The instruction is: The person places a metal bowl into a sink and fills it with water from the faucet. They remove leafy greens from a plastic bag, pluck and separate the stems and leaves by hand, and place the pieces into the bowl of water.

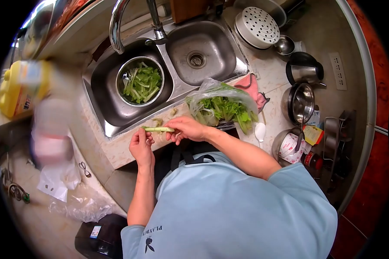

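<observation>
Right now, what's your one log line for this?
left hand: holding pale-green stalk; right hand: its other end; round silver bowl: green leaves, in metal sink; clear plastic bag: leafy greens, on marbled counter

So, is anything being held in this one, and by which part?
A pale green stalk, held near both ends: the left hand has one, the right hand the other.

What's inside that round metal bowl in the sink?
A heap of leafy greens is inside the metal bowl. The greens cover most of the bottom, so I can't see what, if anything, is underneath them.
</observation>
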Motion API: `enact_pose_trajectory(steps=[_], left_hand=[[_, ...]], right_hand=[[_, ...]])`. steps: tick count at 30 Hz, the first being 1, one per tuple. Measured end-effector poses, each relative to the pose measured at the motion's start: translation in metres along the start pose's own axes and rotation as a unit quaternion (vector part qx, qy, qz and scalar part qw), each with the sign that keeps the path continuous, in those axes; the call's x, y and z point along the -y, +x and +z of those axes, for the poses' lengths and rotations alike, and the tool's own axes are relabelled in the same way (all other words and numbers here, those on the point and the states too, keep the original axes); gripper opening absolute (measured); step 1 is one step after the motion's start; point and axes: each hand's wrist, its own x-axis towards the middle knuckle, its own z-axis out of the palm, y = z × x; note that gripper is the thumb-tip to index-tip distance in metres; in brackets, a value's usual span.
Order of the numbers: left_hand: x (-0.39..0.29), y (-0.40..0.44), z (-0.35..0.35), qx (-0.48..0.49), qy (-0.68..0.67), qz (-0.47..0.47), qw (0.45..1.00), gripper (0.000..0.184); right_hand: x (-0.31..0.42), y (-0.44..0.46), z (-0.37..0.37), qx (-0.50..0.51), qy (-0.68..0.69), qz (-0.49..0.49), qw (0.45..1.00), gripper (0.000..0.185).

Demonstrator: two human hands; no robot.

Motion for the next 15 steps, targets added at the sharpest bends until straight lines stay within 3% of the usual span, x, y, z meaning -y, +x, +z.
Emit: enact_pose_trajectory(steps=[4, 6, 9, 13, 15], left_hand=[[-0.006, -0.002, 0.002, 0.009, 0.027, 0.008, 1.0, 0.019], [-0.009, -0.006, 0.007, 0.068, -0.082, -0.017, 0.994, 0.02], [-0.013, -0.012, 0.013, 0.142, -0.103, -0.049, 0.983, 0.028], [0.005, -0.007, 0.006, 0.129, -0.015, -0.061, 0.99, 0.029], [0.016, 0.004, 0.002, 0.082, 0.036, -0.06, 0.994, 0.025]], right_hand=[[-0.003, 0.002, 0.005, 0.002, -0.126, -0.047, 0.991, 0.025], [-0.003, 0.002, 0.009, -0.047, -0.149, -0.071, 0.985, 0.022], [0.0, -0.001, 0.013, -0.059, -0.19, -0.088, 0.976, 0.022], [-0.015, 0.006, 0.006, -0.063, -0.184, -0.083, 0.977, 0.023], [-0.03, 0.01, -0.001, -0.16, -0.207, -0.089, 0.961, 0.022]])
